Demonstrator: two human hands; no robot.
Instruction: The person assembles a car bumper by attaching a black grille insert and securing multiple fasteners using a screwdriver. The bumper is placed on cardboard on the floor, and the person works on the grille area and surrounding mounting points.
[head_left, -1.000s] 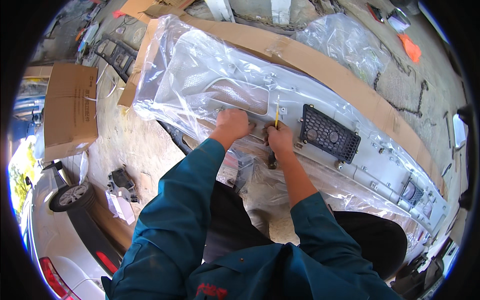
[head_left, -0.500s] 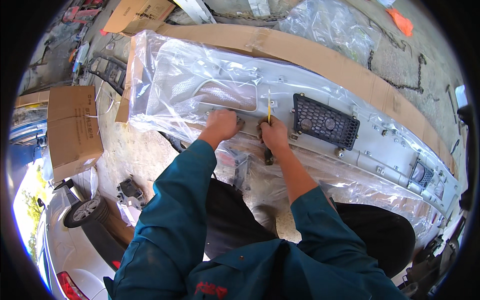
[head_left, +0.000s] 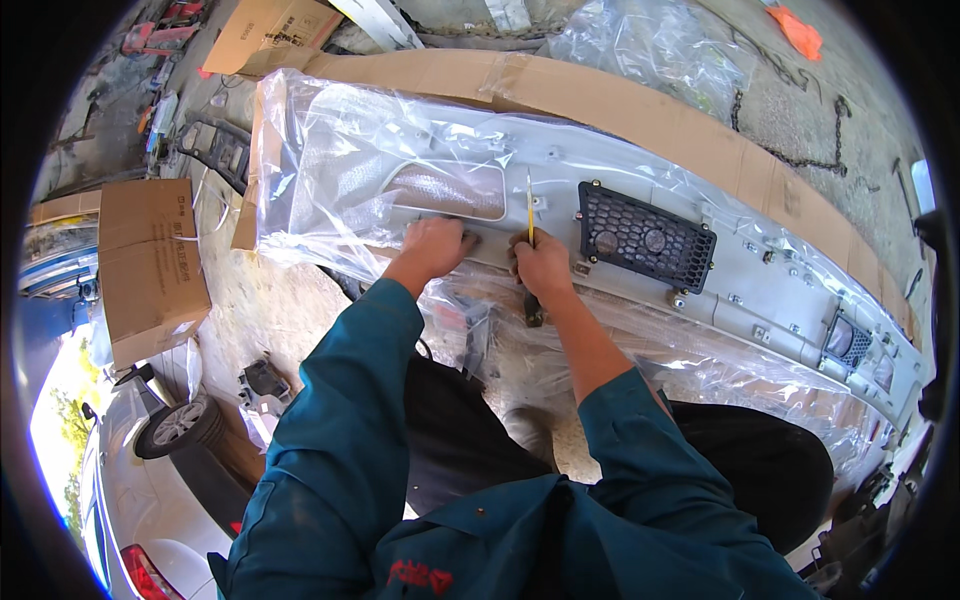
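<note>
A long, pale grey vehicle panel point(head_left: 560, 175) lies face down in front of me, partly wrapped in clear plastic film point(head_left: 330, 150). My right hand point(head_left: 543, 268) is closed around a screwdriver point(head_left: 534, 310). Its thin yellowish shaft sticks up past my fingers over the panel, and the dark handle hangs below my fist. My left hand point(head_left: 432, 248) rests curled at the panel's near edge, below a rectangular opening point(head_left: 450, 190); whatever its fingers pinch is hidden. Right of my right hand, a black honeycomb grille point(head_left: 650, 240) sits in the panel.
Cardboard point(head_left: 600, 95) runs along the panel's far side. To the left stands a cardboard box point(head_left: 150, 270), with a white car point(head_left: 150, 510) and a loose wheel point(head_left: 180, 425) below it. A chain point(head_left: 838, 130) and crumpled plastic point(head_left: 655, 50) lie on the floor beyond.
The whole view has shifted slightly. My left hand has turned a little and its fingertips have drawn in; my right hand keeps its grip on the screwdriver.
</note>
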